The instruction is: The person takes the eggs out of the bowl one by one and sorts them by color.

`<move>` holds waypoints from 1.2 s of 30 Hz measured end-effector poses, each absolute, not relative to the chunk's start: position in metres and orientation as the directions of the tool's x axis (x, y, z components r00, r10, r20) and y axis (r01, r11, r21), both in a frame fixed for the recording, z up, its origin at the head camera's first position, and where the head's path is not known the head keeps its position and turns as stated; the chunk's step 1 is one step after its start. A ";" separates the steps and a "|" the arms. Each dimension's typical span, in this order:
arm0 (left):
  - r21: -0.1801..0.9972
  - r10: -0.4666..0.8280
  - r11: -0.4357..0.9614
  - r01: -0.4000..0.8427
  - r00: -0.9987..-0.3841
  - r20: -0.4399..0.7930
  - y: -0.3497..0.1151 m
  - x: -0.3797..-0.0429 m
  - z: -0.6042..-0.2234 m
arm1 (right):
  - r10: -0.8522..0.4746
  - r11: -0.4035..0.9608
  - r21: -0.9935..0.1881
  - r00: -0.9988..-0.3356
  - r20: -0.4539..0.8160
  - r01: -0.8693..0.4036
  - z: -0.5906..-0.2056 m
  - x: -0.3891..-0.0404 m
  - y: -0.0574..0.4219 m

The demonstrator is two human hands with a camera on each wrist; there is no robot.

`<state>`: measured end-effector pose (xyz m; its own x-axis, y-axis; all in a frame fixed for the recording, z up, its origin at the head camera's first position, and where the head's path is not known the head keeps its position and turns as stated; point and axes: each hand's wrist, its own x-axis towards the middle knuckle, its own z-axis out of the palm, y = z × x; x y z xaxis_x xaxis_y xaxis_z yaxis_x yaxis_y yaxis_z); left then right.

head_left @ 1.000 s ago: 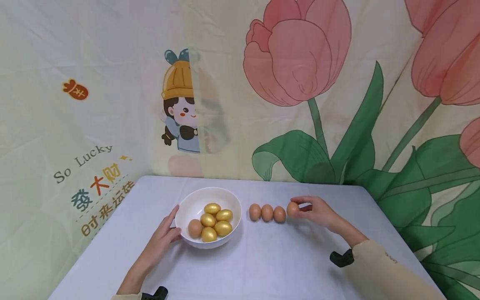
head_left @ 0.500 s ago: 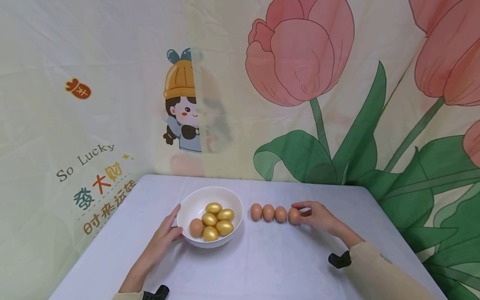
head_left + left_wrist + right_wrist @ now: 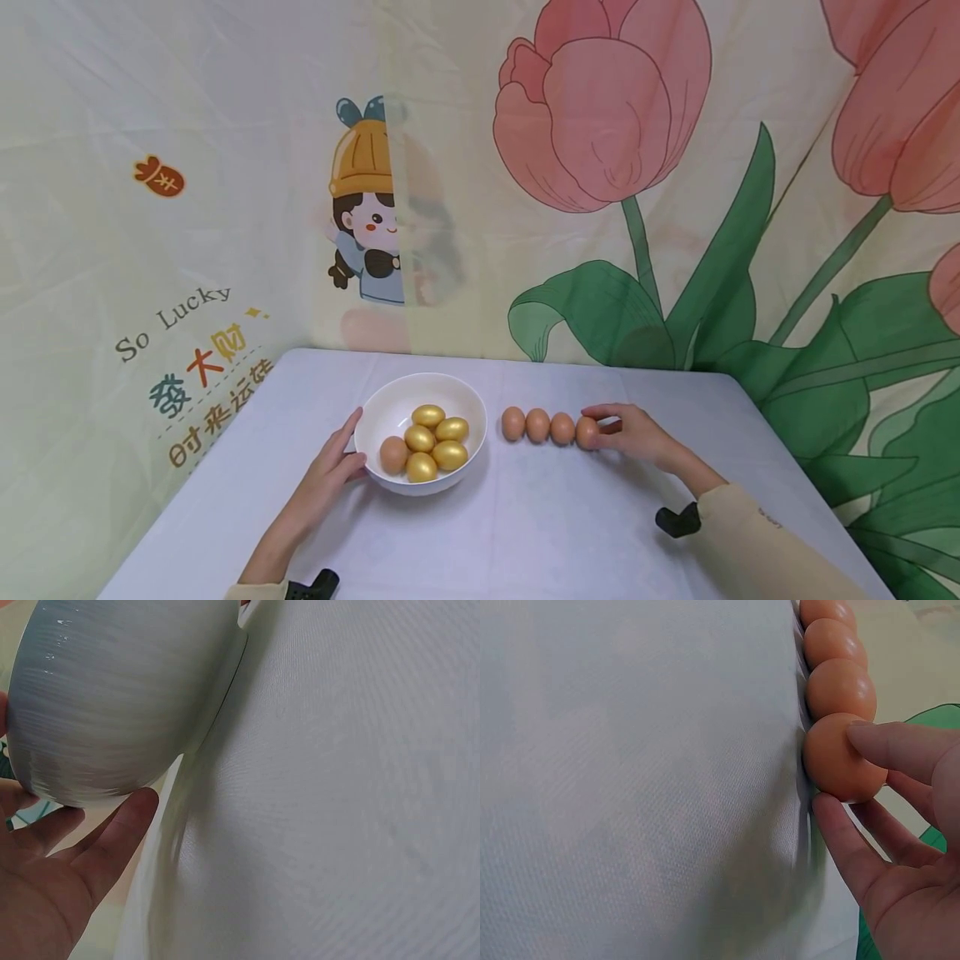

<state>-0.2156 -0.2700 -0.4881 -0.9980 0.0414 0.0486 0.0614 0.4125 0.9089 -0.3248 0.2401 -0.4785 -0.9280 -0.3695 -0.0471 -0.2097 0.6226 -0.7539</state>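
Note:
A white bowl [image 3: 420,392] stands on the table, holding several gold eggs [image 3: 451,455] and one brown egg [image 3: 393,455]. My left hand [image 3: 330,467] rests against the bowl's left outer side, its fairly straight fingers spread along the wall; the left wrist view shows the fingertips touching the bowl [image 3: 112,690]. To the right of the bowl is a row of brown eggs [image 3: 537,425]. At the row's right end my right hand [image 3: 637,433] pinches the last brown egg [image 3: 838,757] between thumb and fingers. That egg sits at the tablecloth, close against its neighbour.
A white cloth [image 3: 480,542] covers the table. Behind it hangs a backdrop [image 3: 450,333] printed with tulips, a cartoon figure and lettering, near the table's back edge. Black straps with camera mounts [image 3: 678,520] sit at both wrists.
My right hand has lowered the brown egg slightly to the row's right end, and it is now level with the others. The left hand stays at the bowl; the view shifted slightly.

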 end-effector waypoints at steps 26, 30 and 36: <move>0.915 0.053 0.395 0.085 -0.996 0.070 -0.272 -0.213 -0.489 | -0.344 0.646 -0.740 -0.937 -0.064 -0.187 -0.474 -0.321 0.234; 0.915 0.056 0.395 0.085 -0.996 0.069 -0.272 -0.213 -0.488 | -0.337 0.647 -0.738 -0.940 -0.054 -0.190 -0.475 -0.322 0.233; 0.915 0.050 0.396 0.074 -0.997 0.059 -0.272 -0.214 -0.488 | -0.348 0.643 -0.738 -0.937 -0.043 -0.205 -0.475 -0.322 0.230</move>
<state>-0.2136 -0.2716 -0.4885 -0.9970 0.0503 0.0590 0.0742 0.3964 0.9151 -0.3216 0.2300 -0.4748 -0.9365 -0.3479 -0.0431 -0.2051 0.6434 -0.7375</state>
